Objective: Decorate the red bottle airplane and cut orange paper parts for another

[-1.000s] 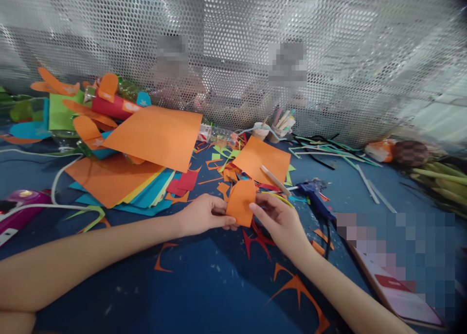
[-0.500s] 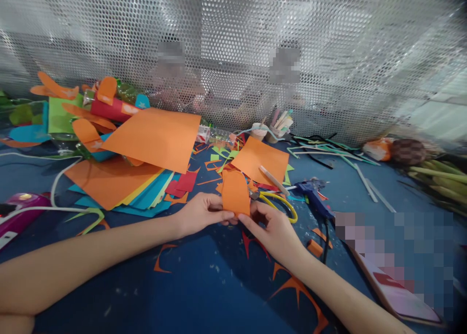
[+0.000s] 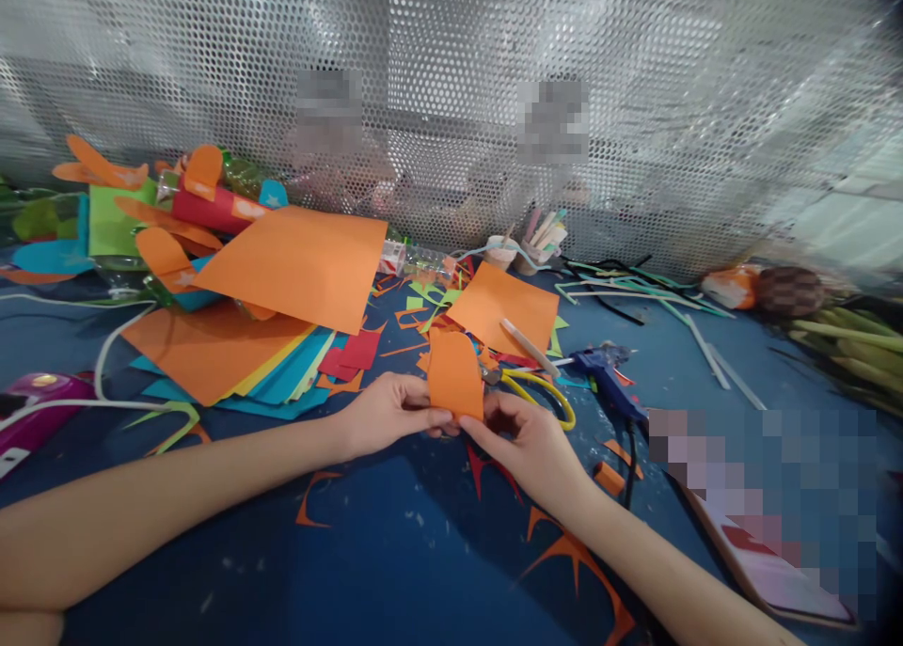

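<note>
Between our fingers stands a plain orange paper piece (image 3: 455,383), just left of the yellow-handled scissors (image 3: 554,388). Its far end is rounded and curls over, while its near edge runs fairly straight. Our left hand (image 3: 395,413) pinches the lower left corner between thumb and fingers; our right hand (image 3: 529,439), just on our side of the scissors, pinches the lower right.

Left of the scissors and farther off, a clear bottle (image 3: 427,264) wears a red-and-white label (image 3: 393,257) too small for us to read; farther left, a blue flap (image 3: 274,195) carries a pale star.

Beyond the scissors, a white tool (image 3: 529,347) lies partly over an orange sheet (image 3: 508,298). Right of them sits a blue glue gun (image 3: 607,381), and nearer us on that side, a phone (image 3: 766,571), partly pixelated. Well left of the scissors we see a paper stack (image 3: 218,345).
</note>
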`<state>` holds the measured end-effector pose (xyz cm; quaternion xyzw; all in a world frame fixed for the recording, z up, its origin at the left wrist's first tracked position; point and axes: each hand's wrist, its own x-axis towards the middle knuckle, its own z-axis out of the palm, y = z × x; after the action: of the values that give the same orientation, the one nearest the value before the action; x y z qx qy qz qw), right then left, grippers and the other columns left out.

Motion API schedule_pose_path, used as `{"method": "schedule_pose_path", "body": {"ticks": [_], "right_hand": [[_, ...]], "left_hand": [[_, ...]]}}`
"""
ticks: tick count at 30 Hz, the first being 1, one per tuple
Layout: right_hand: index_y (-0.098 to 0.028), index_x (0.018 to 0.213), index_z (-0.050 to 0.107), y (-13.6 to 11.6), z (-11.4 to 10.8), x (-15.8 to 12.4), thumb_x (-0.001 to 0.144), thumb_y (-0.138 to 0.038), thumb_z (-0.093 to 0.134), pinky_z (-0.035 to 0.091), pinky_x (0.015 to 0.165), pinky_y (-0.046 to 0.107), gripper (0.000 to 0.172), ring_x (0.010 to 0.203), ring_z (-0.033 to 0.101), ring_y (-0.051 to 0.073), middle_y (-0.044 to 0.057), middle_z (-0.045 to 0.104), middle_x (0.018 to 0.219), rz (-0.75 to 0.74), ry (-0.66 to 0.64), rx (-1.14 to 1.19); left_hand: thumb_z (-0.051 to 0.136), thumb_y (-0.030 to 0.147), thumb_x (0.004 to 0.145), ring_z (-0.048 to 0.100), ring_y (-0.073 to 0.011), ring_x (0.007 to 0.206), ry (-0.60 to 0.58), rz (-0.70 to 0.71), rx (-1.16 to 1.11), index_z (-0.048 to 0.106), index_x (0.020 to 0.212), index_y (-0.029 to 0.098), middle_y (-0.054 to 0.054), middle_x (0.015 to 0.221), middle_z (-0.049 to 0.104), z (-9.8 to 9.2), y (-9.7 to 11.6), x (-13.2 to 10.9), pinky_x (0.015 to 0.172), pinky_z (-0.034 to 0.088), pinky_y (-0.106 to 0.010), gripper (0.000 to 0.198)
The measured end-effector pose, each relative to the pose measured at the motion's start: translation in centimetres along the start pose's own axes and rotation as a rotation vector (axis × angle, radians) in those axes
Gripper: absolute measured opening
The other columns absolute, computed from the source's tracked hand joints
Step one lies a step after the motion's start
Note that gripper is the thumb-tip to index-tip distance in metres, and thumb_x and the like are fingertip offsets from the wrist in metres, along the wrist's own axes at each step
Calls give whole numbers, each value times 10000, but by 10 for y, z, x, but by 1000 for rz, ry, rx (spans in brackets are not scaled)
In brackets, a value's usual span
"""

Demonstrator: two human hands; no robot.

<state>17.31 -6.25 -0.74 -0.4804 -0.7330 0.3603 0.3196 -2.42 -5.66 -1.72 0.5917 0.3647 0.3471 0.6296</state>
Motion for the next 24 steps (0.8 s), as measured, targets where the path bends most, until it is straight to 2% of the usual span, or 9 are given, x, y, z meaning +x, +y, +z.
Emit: {"method": "schedule_pose_path", "body": {"ticks": [4, 18, 24], "right_hand": [[-178, 698, 574, 2, 0, 1, 771, -410, 606, 397, 527, 259, 245, 580, 509, 142, 18, 578, 642, 37, -28, 54], [-174, 702, 571, 1, 1, 0, 787, -400, 583, 377, 530, 264, 242, 579, 486, 141, 13, 551, 638, 45, -18, 73], [-169, 686, 590, 4, 3, 0, 782, -384, 592, 376, 496, 257, 235, 550, 486, 139, 15, 561, 612, 57, -5, 77]], "left_hand": [[677, 307, 783, 666, -136, 738, -2, 8, -5, 704, 904, 109, -72, 845, 732, -1, -2, 1, 728, 526, -240, 234], [676, 276, 779, 677, -142, 749, 15, -22, -20, 717, 915, 128, -63, 845, 738, 0, 1, 1, 724, 529, -242, 205], [702, 225, 742, 685, -154, 780, 36, -16, 16, 713, 895, 125, -51, 858, 741, 3, 2, 1, 780, 530, -261, 183]]}}
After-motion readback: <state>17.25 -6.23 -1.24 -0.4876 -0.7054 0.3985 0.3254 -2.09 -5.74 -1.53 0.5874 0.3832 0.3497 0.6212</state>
